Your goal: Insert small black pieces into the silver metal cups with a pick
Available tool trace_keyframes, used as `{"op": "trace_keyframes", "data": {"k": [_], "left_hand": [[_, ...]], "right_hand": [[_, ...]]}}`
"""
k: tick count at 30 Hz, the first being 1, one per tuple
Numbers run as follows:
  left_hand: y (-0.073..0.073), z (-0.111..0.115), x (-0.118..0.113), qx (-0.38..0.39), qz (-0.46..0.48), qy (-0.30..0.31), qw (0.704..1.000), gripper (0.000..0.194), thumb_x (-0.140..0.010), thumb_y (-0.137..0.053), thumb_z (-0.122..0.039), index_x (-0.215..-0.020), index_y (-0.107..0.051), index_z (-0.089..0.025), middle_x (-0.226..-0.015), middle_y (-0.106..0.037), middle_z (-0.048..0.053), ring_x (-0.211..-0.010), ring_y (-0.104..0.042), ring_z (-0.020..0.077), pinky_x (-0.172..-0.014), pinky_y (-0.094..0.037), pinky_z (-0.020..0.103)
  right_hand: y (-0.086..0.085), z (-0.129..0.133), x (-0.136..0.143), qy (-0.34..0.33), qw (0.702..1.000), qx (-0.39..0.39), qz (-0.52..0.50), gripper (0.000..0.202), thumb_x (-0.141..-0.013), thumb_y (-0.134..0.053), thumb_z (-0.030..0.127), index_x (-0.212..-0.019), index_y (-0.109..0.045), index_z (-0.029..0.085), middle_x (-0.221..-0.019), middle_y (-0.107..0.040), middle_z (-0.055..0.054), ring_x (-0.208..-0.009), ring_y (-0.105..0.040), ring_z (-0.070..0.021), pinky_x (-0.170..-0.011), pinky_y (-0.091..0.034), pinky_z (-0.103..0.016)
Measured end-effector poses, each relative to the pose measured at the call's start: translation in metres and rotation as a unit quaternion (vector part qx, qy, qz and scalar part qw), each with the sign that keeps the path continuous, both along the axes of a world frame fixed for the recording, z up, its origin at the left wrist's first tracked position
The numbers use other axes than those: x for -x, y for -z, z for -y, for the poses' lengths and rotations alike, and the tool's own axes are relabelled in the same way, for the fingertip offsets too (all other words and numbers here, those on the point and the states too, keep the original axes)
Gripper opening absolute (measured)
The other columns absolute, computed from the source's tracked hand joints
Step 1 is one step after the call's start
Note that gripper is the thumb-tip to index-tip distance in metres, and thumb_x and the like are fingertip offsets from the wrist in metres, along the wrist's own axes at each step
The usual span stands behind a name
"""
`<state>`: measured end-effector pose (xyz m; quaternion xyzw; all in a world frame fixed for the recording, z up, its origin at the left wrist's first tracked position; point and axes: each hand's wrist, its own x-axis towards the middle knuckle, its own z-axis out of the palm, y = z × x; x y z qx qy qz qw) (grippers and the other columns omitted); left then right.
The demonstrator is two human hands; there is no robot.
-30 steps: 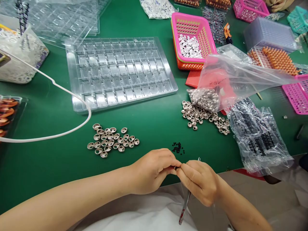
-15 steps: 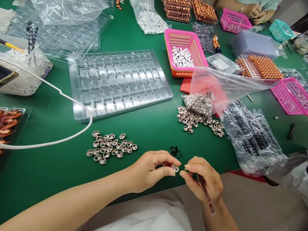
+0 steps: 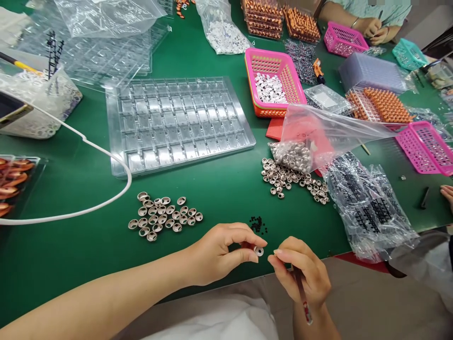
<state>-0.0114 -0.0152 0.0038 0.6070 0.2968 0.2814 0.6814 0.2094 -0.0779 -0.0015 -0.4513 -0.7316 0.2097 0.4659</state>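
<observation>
Presently, head view: left hand (image 3: 221,257), thumb and fingers pinched around one small silver cup (image 3: 259,251), dark spot at its centre, held near the close edge of the green table (image 3: 226,193). Right hand (image 3: 305,269), apart from the left and near the cup; slender tool (image 3: 303,297) gripped in it; thumb and forefinger tips close together, whether on anything cannot be told. Black bits (image 3: 257,224), one small heap, just beyond the left hand. Loose silver cups (image 3: 162,218), one cluster, farther left. Clear compartmented tray (image 3: 184,123), behind them. Pink basket (image 3: 288,80), holding white pieces (image 3: 269,89).
</observation>
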Motion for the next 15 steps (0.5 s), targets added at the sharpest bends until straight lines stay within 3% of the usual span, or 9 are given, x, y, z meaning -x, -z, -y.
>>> {"op": "trace_keyframes", "data": {"k": [7, 15], "left_hand": [[0.0, 0.0, 0.0, -0.047, -0.015, 0.006, 0.999, 0.018, -0.095, -0.067, -0.023, -0.109, -0.077, -0.015, -0.086, -0.076, 0.007, -0.079, -0.071, 0.0169, -0.072, -0.059, 0.026], [0.006, 0.004, -0.002, -0.157, 0.0, 0.01, 0.988, 0.02, -0.099, -0.061, -0.021, -0.113, -0.074, -0.014, -0.085, -0.076, 0.009, -0.078, -0.07, 0.0176, -0.072, -0.058, 0.026]], "right_hand": [[0.0, 0.0, -0.001, -0.041, 0.999, 0.001, 0.035, 0.036, -0.088, -0.062, 0.002, -0.117, -0.066, 0.023, -0.084, -0.066, -0.002, -0.065, -0.059, -0.0119, -0.056, -0.05, -0.025], [-0.003, -0.009, -0.012, -0.145, 0.972, -0.031, 0.185, 0.023, -0.094, -0.056, 0.009, -0.113, -0.066, 0.017, -0.085, -0.067, -0.004, -0.066, -0.056, -0.0133, -0.058, -0.045, -0.028]]}}
